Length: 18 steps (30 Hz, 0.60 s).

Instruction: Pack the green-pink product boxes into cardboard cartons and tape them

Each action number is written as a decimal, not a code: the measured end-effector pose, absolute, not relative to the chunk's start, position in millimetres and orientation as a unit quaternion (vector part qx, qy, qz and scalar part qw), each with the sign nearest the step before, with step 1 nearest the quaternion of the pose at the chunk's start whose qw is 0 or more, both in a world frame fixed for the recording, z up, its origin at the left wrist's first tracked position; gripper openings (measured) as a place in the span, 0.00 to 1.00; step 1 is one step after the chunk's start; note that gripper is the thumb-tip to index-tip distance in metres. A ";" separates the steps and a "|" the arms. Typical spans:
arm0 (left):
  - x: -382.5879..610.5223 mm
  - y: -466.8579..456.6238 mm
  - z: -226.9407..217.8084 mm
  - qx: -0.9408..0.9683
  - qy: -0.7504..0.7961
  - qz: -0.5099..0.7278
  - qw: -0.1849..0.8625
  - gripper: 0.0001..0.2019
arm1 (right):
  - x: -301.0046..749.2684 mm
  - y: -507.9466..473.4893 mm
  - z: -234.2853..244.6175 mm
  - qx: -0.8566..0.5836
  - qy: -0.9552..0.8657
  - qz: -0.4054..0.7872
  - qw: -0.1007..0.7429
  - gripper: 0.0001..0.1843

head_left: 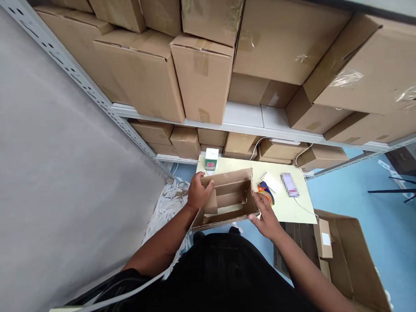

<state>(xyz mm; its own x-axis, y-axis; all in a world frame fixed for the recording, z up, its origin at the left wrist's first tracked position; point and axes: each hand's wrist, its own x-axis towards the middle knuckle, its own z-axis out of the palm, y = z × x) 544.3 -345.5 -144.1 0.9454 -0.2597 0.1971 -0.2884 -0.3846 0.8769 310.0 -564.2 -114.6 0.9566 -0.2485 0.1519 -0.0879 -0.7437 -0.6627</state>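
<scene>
Open cardboard box (231, 194) being held over the tabletop's (286, 210) near edge. Left hand (197, 193) is gripping the left wall, thumb inside; right hand (265, 219) is clasping the right corner. Probably light and thin-walled, flexing easily; the folded corners are offering the firmest hold.

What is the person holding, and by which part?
A small open cardboard box: the left hand grips its left wall, the right hand its right wall.

Grey wall (56, 167), blue floor (371, 204), metal shelving (251, 117) (stacked cartons (201, 77)).
</scene>
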 end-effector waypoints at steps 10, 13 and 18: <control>535.7 -369.7 -115.1 0.834 -0.223 0.020 0.505 0.11 | 301.1 -570.9 -127.5 -0.931 0.059 -0.189 0.307 0.60; 545.1 -381.5 -103.0 0.833 -0.252 0.038 0.491 0.12 | 302.3 -580.2 -126.7 -0.934 0.069 -0.193 0.291 0.59; 572.5 -402.7 -107.9 0.844 -0.279 0.018 0.458 0.13 | 305.9 -595.4 -128.3 -0.952 -0.040 -0.126 0.274 0.47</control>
<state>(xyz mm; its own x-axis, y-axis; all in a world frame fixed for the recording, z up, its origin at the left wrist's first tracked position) 572.5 -402.7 -107.9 0.8438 -0.4545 0.2855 -0.4870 -0.4246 0.7632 305.9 -595.4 -128.3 0.9648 0.0071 0.2629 0.1459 -0.8463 -0.5124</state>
